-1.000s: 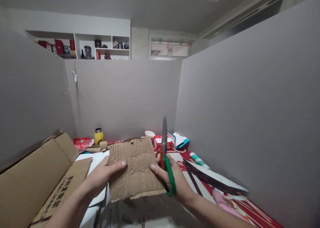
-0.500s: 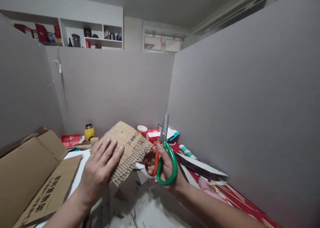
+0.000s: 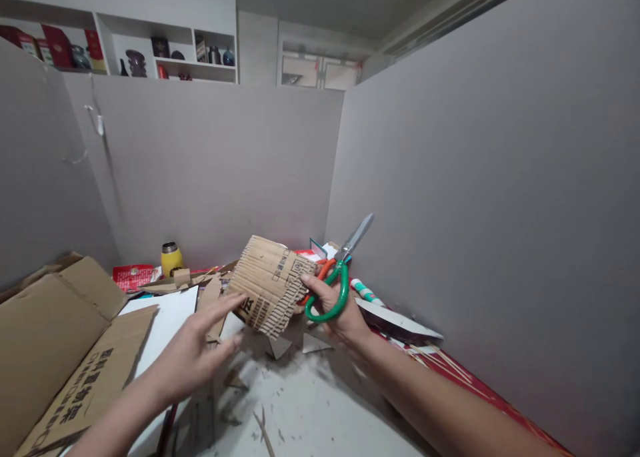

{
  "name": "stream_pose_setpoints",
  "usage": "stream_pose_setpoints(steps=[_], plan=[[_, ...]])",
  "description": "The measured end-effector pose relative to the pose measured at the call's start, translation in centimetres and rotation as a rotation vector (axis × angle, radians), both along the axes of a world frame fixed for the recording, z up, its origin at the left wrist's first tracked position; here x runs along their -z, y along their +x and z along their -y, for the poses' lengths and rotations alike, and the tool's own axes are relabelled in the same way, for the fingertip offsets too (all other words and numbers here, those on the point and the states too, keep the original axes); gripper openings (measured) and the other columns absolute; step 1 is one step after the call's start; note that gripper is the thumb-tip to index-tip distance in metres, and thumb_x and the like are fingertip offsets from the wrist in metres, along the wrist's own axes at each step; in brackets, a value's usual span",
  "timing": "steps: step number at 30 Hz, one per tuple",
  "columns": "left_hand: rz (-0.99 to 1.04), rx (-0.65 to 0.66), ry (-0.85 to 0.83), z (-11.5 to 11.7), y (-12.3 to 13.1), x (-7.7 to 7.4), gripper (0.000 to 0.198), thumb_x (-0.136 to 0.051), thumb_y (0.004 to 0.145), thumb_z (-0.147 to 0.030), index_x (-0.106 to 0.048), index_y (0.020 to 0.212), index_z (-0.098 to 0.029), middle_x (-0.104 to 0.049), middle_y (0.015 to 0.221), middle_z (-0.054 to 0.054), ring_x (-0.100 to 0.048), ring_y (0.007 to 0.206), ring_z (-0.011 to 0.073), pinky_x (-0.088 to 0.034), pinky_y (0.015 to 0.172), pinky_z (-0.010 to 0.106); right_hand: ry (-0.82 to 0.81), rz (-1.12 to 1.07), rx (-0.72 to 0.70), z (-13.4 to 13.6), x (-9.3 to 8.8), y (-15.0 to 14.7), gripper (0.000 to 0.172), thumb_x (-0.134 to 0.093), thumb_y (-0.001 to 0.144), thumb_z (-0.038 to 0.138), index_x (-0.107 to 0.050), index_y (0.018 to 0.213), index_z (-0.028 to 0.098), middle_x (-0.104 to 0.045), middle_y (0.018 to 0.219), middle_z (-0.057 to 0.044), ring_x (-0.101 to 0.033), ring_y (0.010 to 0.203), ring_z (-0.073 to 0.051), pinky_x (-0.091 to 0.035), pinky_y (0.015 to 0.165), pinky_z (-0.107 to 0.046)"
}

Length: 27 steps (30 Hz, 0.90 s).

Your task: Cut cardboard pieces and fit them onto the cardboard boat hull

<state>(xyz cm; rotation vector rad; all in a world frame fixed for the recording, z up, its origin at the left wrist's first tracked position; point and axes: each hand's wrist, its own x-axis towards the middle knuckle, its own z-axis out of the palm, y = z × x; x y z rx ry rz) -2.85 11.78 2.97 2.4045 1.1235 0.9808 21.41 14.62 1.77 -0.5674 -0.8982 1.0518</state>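
A piece of corrugated cardboard (image 3: 270, 270) with black print and ridged, fringe-like edges is tilted above the table. My right hand (image 3: 345, 317) grips a pair of scissors (image 3: 343, 280) with one green and one orange handle loop, blades together and pointing up to the right. The cardboard's right corner is also held in that hand; its fingers behind are mostly hidden. My left hand (image 3: 203, 350) is at the cardboard's lower left, fingers stretched and thumb apart, fingertips by its edge. Whether they touch it I cannot tell.
An open cardboard box (image 3: 55, 337) stands at the left. Behind are a yellow flask (image 3: 171, 260) and a red packet (image 3: 133, 277). A striped roll (image 3: 367, 291) and thin sticks (image 3: 450, 363) lie right. Scraps litter the white table (image 3: 310, 403); grey partitions (image 3: 225, 157) enclose it.
My left hand has come off the cardboard's face, down and left, its thumb now spread. The scissors have tipped further right. More print shows on the cardboard, held by the right hand.
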Motion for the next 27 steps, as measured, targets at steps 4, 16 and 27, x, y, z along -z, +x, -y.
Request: stream_pose_setpoints(steps=[4, 16, 27], plan=[[0.539, -0.179, -0.299, 0.2, -0.7, -2.0, 0.039, -0.065, 0.081, -0.041, -0.064, 0.116, -0.024, -0.07, 0.114, 0.008, -0.063, 0.108, 0.0239, -0.05, 0.091, 0.034, 0.016, 0.074, 0.069, 0.2, -0.3, 0.1, 0.029, -0.078, 0.067, 0.028, -0.064, 0.091, 0.019, -0.072, 0.087, -0.005, -0.067, 0.078, -0.024, -0.057, 0.067, -0.036], [1.036, 0.081, -1.334, -0.6, 0.4, -0.6, 0.067, -0.045, 0.076, -0.073, -0.065, 0.09, -0.01, -0.074, 0.069, 0.013, -0.069, 0.052, 0.0253, -0.051, 0.044, 0.03, 0.303, 0.647, -0.027, 4.7, 0.5, -0.7, 0.018, -0.079, 0.062, 0.026, -0.063, 0.07, 0.026, -0.072, 0.081, -0.004, -0.065, 0.084, -0.025, -0.048, 0.087, -0.042], [1.033, 0.05, -0.998, -0.9, -2.1, -2.0, 0.046, -0.07, 0.073, -0.016, -0.061, 0.118, -0.012, -0.076, 0.093, 0.011, -0.073, 0.081, 0.0253, -0.055, 0.077, 0.035, 0.332, 0.583, 0.129, 3.8, 1.4, -1.1, 0.015, -0.07, 0.072, 0.021, -0.056, 0.071, 0.026, -0.07, 0.097, -0.006, -0.062, 0.099, -0.027, -0.044, 0.095, -0.048]])
